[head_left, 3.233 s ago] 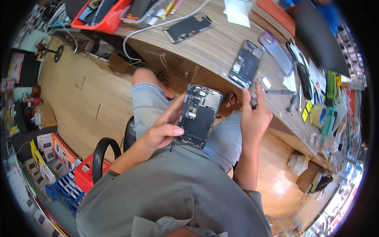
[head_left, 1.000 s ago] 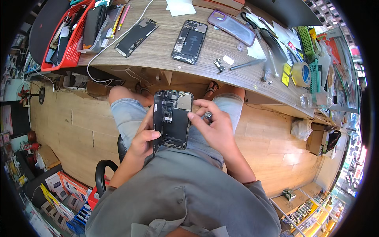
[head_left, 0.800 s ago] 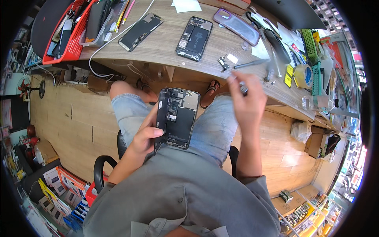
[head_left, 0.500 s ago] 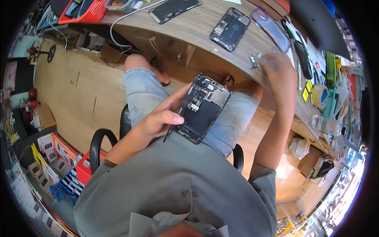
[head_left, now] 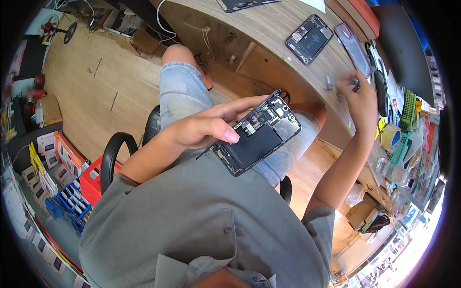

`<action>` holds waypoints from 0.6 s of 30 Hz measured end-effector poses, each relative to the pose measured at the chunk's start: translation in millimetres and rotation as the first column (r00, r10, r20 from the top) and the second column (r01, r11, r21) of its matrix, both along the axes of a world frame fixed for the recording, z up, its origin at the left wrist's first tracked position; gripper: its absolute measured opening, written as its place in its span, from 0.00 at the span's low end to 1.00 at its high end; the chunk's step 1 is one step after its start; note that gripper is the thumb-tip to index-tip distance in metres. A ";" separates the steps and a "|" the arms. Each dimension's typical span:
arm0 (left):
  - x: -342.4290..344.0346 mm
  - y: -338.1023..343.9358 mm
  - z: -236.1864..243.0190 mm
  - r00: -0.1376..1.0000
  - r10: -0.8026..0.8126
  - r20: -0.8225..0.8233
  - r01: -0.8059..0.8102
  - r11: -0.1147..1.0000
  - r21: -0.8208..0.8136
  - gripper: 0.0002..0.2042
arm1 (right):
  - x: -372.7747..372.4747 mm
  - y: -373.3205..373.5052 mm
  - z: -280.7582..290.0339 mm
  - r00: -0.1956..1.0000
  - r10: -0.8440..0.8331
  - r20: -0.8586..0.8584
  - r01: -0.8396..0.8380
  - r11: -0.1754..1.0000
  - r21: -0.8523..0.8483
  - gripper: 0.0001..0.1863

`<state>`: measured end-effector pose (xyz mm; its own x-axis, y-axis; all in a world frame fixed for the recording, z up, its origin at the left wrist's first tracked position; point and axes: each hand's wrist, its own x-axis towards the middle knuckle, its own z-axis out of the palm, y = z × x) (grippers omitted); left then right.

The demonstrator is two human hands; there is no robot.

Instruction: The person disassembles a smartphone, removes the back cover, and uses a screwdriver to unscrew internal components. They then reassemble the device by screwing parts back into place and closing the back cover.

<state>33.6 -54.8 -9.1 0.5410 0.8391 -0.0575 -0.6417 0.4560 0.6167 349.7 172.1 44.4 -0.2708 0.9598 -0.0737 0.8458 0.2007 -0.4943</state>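
Observation:
My left hand point(head_left: 204, 127) grips an opened smartphone point(head_left: 254, 146) above my lap, thumb resting on its inner face. The phone's bare circuit board, silver plates and black battery face up, and a thin dark panel shows along its left edge. Over the right side of the desk, my right hand point(head_left: 361, 98) has its fingers bent together, with a small dark thing by the fingertips. Motion blur hides what that thing is. Small shiny metal pieces point(head_left: 329, 82) lie just left of these fingers.
On the wooden desk point(head_left: 269, 33) lie a second opened phone point(head_left: 309, 39), a purple-edged phone case point(head_left: 353, 49) and a dark phone panel point(head_left: 245, 4). Farther right are a tape roll point(head_left: 391, 138) and a green basket point(head_left: 408, 109). A chair armrest point(head_left: 111, 158) stands at my left.
The view has shifted, so the desk sits higher and farther right. My left hand has tilted the phone more sideways. My right hand's fingers have drawn away from the metal pieces.

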 end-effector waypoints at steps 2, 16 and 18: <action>-0.2 -0.8 -0.5 1.000 0.010 0.005 -0.010 1.000 -0.002 0.54 | 0.2 -1.2 1.8 1.000 -0.005 -0.011 0.005 1.000 -0.006 0.14; -0.8 2.5 3.2 0.999 -0.019 -0.040 0.018 1.000 -0.017 0.56 | 9.5 4.9 -11.1 0.977 -0.055 -0.204 0.060 0.998 0.018 0.14; -0.9 1.2 2.6 0.999 -0.016 -0.044 0.014 0.999 -0.033 0.56 | 4.0 2.3 -12.5 0.981 -0.070 -0.181 0.077 0.996 0.036 0.14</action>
